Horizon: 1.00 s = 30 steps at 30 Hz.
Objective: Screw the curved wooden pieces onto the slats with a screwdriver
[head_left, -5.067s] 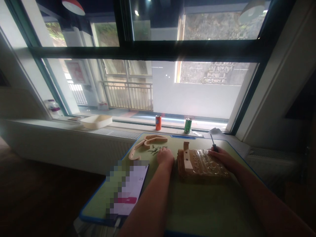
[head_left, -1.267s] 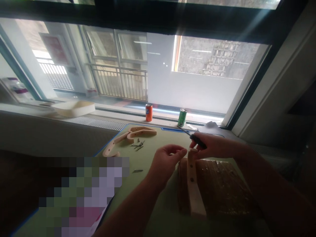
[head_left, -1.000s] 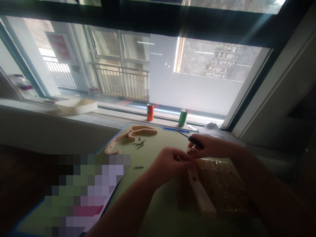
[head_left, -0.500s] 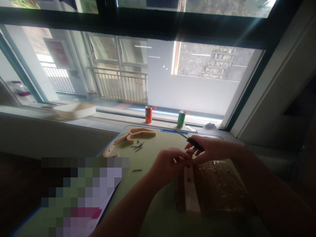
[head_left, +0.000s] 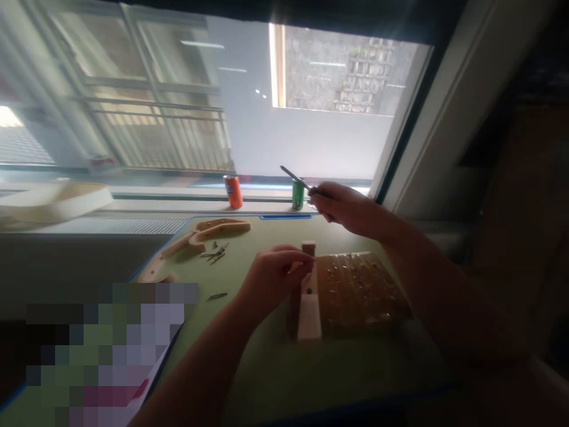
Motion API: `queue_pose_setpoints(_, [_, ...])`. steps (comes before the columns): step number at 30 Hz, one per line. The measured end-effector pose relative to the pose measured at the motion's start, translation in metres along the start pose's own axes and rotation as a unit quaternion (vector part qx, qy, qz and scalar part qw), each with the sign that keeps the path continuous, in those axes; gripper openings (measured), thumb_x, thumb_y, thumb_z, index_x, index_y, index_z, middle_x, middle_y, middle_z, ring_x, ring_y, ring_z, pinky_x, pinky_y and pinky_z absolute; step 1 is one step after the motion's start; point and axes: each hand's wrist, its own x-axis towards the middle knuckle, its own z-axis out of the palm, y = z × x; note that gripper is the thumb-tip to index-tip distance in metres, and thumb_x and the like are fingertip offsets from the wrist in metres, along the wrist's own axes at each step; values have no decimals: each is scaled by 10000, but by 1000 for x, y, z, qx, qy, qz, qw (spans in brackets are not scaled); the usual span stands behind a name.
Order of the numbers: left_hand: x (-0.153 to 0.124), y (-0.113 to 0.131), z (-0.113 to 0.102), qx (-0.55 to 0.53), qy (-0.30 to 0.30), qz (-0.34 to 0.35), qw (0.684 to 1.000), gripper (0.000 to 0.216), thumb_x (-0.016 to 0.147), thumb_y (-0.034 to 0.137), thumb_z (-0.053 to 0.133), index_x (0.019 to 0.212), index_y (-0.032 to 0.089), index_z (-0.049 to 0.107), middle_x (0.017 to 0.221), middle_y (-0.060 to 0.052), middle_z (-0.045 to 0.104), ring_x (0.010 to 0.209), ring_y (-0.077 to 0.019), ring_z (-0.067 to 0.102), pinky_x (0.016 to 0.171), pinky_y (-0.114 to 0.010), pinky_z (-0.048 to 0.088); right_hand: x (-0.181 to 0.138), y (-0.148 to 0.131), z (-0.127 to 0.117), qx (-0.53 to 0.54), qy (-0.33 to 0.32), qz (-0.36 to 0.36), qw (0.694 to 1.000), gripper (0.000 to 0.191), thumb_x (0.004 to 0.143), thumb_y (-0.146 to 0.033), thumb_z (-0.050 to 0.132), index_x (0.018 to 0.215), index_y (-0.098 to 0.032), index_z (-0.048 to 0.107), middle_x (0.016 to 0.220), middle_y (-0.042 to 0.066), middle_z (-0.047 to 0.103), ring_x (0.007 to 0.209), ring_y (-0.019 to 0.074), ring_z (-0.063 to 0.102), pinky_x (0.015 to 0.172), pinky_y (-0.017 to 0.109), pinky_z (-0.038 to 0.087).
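The pale wooden strip with the drilled holes is stood on edge against the left side of the plastic-wrapped brown wooden panel, with its long axis running straight away from the body toward the window. Its far end is pinched by the left hand, which comes in from the strip's left with the fingers curled closed on it. Whether anything small is also tucked in the fingertips can't be made out.

The right hand is held up off the table, beyond and right of that far end. It's closed around the dark handle of a thin screwdriver, shaft pointed up and left, away from the strip. So the left hand is touching and the right is well apart.

Left of the left hand, one loose screw lies on the green table mat. A small pile of screws and curved wooden pieces lie farther out.
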Motion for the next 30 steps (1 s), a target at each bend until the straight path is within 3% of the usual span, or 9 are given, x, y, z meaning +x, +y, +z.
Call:
queue_pose_setpoints(4, [2,0,1,47,15,15,999,114,710,277,637,798,249,703,853,-22,658,593,-100,531,526,-209,419,4,2,1,-20,32,-43,998,332,868,-481,347,834,-179,480,704,-26,458,632,58,396,591,231,325])
queue_pose_setpoints(6, [4,-2,1,67,-8,25,997,133,697,282,645,815,253,700,858,-20,659,583,-98,526,513,-205,415,8,6,1,-14,44,-58,997,355,875,-485,297,877,-176,471,744,-23,468,671,56,403,617,235,328])
queue_pose_setpoints(11, [3,0,0,39,-12,8,999,160,719,275,620,851,212,685,841,-22,644,493,-60,428,467,-195,370,8,6,5,19,81,-74,994,303,867,-468,371,930,-188,468,754,-20,453,673,67,388,598,241,319])
queue_pose_setpoints(20, [-3,-3,3,-9,-37,-31,999,181,706,217,608,866,182,685,700,-11,629,528,-73,471,550,-208,392,-5,-16,11,54,89,4,995,189,838,-374,492,925,-209,522,677,-24,442,562,75,400,492,236,313])
queue_pose_setpoints(24, [-3,-3,4,-20,-44,-32,998,218,712,212,600,911,187,686,772,-25,656,590,-92,527,587,-213,410,-8,-31,12,45,112,53,991,90,831,-253,521,883,-188,557,629,-30,467,487,52,375,452,234,295])
queue_pose_setpoints(30, [-2,-5,3,-1,-50,-5,999,188,718,191,600,877,172,699,800,-35,655,652,-111,554,614,-213,419,-10,-35,17,54,131,34,989,93,827,-175,511,901,-183,566,576,-32,460,462,52,389,437,256,274])
